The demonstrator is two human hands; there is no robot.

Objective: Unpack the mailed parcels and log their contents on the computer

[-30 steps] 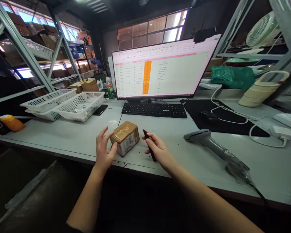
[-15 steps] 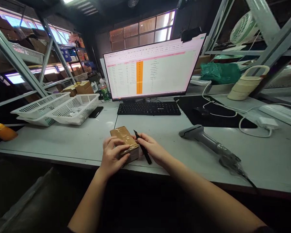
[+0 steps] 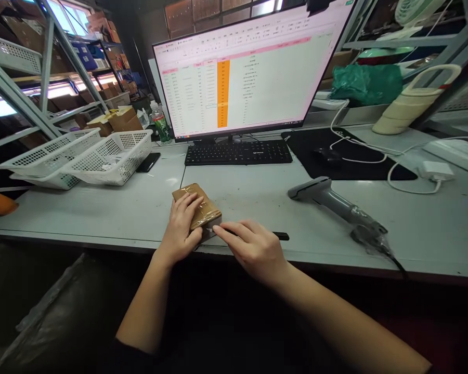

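Note:
A small cardboard box [image 3: 207, 210], wrapped in shiny clear tape, lies at a slant near the table's front edge. My left hand [image 3: 181, 223] grips it from the left, fingers over the top and thumb at the near side. In my right hand [image 3: 253, 244] is a black box cutter [image 3: 281, 236], closed in the fingers, its handle end sticking out to the right. The fingertips and front of the cutter are at the box's near right end. My hand hides most of the cutter, and I cannot make out its blade.
Behind the box are a black keyboard [image 3: 237, 152] and a monitor [image 3: 273, 78]. A grey barcode scanner [image 3: 335, 205] lies to the right, beyond it a mouse [image 3: 327, 155] on a black mat. White baskets [image 3: 113, 156] and a phone [image 3: 148, 162] sit left.
My right hand has turned over and brought the box cutter from upright beside the box to nearly level against its near right end. My left hand stays on the box. The view has tilted down.

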